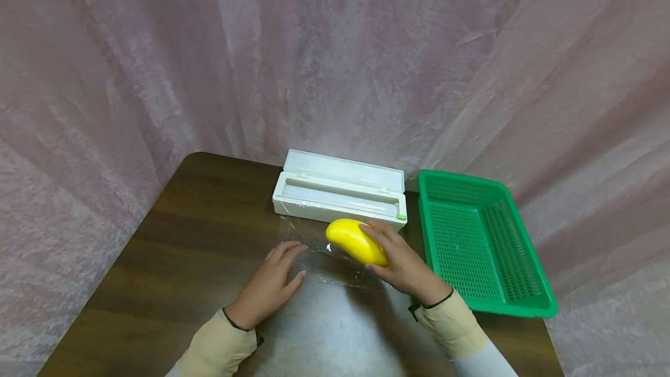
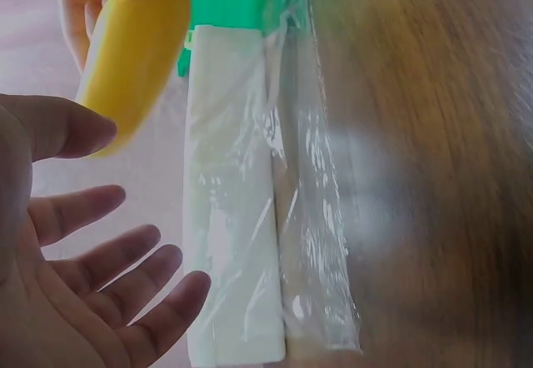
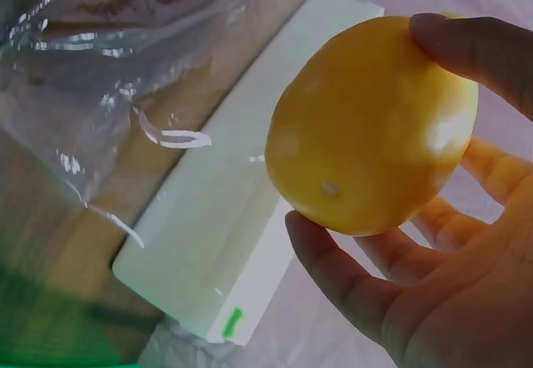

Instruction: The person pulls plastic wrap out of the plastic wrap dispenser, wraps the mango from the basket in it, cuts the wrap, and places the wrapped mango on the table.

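Note:
A smooth yellow mango (image 1: 356,241) is gripped in my right hand (image 1: 400,263), thumb on one side and fingers on the other. It is held above a sheet of clear plastic wrap (image 1: 335,269) that comes out of a white wrap dispenser box (image 1: 314,209). My left hand (image 1: 272,284) holds nothing and hovers over the wrap's left part, fingers spread and slightly bent. In the left wrist view its thumb overlaps the mango's near end; whether they touch I cannot tell. The right wrist view shows the mango (image 3: 366,126) end-on between thumb and fingertips.
The dispenser's lid (image 1: 345,170) is raised at the back, with a small green piece (image 1: 401,217) at its right end. A green plastic basket (image 1: 531,266) stands on the right of the brown wooden table (image 1: 173,237). Pink curtains (image 1: 335,63) hang behind the table.

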Tool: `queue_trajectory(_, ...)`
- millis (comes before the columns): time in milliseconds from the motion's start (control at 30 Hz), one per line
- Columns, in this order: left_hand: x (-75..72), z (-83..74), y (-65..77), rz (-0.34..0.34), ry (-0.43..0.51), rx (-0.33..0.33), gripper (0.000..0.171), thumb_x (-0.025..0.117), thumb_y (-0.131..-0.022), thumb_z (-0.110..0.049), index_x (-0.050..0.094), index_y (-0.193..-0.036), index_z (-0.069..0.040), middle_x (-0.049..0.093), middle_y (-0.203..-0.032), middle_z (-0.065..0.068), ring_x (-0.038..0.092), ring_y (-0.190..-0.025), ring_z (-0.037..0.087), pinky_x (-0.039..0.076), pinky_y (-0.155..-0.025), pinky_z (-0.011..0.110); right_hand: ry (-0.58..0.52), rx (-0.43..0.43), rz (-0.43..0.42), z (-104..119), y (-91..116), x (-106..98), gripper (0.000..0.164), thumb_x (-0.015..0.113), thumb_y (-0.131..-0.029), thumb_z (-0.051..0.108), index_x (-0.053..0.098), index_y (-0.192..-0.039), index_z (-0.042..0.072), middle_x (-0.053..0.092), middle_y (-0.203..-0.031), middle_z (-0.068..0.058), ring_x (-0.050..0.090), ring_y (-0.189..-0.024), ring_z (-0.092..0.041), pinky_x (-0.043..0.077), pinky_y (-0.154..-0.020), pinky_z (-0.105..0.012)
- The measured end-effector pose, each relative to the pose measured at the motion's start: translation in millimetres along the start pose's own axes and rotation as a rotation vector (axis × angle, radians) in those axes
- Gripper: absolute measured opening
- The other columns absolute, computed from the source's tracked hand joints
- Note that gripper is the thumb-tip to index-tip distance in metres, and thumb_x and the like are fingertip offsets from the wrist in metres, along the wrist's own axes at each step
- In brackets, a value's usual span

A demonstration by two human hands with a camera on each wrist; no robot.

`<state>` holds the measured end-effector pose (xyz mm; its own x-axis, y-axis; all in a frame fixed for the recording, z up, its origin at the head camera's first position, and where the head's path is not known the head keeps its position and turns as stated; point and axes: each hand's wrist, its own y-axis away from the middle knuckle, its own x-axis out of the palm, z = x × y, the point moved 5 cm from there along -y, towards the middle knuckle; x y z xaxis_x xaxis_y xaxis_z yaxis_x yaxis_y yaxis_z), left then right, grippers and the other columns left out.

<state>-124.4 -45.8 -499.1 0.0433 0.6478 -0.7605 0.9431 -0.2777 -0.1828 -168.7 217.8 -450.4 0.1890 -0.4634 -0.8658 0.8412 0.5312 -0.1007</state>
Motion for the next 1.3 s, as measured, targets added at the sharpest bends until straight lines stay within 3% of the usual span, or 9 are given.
queue_trajectory(200,6.0,-2.1,-8.2,-0.034,0.031,0.009,0.054,0.070,-0.095,-0.020,0.053,-0.145,-0.012,0.051,-0.145,0.008,0.052,-0.133,0.026,0.050,-0.104,0.046,-0.013,0.006,-0.007,2,-5,12,0.081,0.082,-0.085,0.015,0.041,-0.155,0.021,0.043,-0.154,-0.011,0.053,-0.127,-0.033,0.052,-0.098,-0.048)
queue_trajectory(433,14.0,2.6,-15.3,-0.095,0.107,-0.088,0.055,0.069,-0.094,-0.015,0.051,-0.146,-0.010,0.050,-0.144,0.012,0.053,-0.131,0.032,0.049,-0.104,0.051,0.036,0.011,-0.002,9,-10,28,0.079,0.082,-0.085,0.017,0.042,-0.154,0.021,0.044,-0.154,-0.013,0.053,-0.128,-0.036,0.050,-0.101,-0.051)
queue_trajectory(700,24.2,8.0,-28.2,-0.141,0.138,-0.088,0.061,0.069,-0.094,-0.014,0.046,-0.150,-0.011,0.048,-0.148,0.012,0.053,-0.133,0.034,0.048,-0.105,0.054,0.089,-0.017,-0.004,6,-19,44,0.078,0.081,-0.086,0.017,0.043,-0.153,0.021,0.045,-0.154,-0.014,0.053,-0.130,-0.040,0.046,-0.106,-0.058)
queue_trajectory(1033,35.0,11.4,-38.3,-0.119,0.126,-0.077,0.056,0.070,-0.093,-0.011,0.054,-0.146,-0.011,0.050,-0.148,0.014,0.054,-0.131,0.035,0.046,-0.108,0.053,0.132,-0.015,-0.046,-5,-33,60,0.079,0.084,-0.083,0.015,0.043,-0.151,0.012,0.049,-0.151,-0.014,0.052,-0.135,-0.037,0.043,-0.111,-0.055)
queue_trajectory(1300,41.2,13.5,-38.4,-0.098,0.100,-0.116,0.060,0.069,-0.093,-0.015,0.049,-0.148,-0.005,0.047,-0.151,0.018,0.054,-0.132,0.037,0.048,-0.105,0.053,0.096,-0.019,-0.070,-9,-40,64,0.076,0.083,-0.082,0.009,0.048,-0.149,0.012,0.048,-0.146,-0.022,0.057,-0.123,-0.040,0.050,-0.103,-0.053)
